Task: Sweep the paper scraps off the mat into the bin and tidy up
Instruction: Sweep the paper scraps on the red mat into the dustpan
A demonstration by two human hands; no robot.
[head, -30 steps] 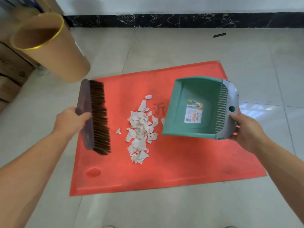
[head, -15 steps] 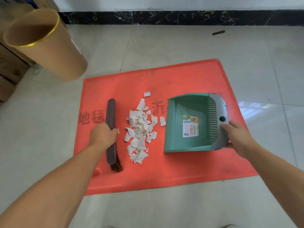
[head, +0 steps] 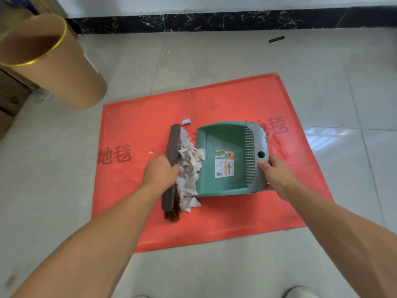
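Note:
A red mat (head: 214,104) lies on the tiled floor. My left hand (head: 160,171) grips a dark brown brush (head: 173,145) whose bristles press a heap of white paper scraps (head: 189,166) against the open lip of a green dustpan (head: 223,143). My right hand (head: 274,173) holds the dustpan's grey back edge, and the pan rests flat on the mat. Some scraps lie over the lip. One scrap (head: 186,121) sits apart above the brush, and a tiny bit (head: 151,152) lies to its left.
A tan cylindrical bin (head: 55,67) with a gold rim stands off the mat at the upper left, beside wooden boxes (head: 8,100). A small dark object (head: 276,39) lies on the floor near the black skirting. A shoe tip (head: 300,292) shows at the bottom.
My left hand has swept the brush rightward, pushing the scraps up to the dustpan's lip. The dustpan has come down from tilted in the air to flat on the mat.

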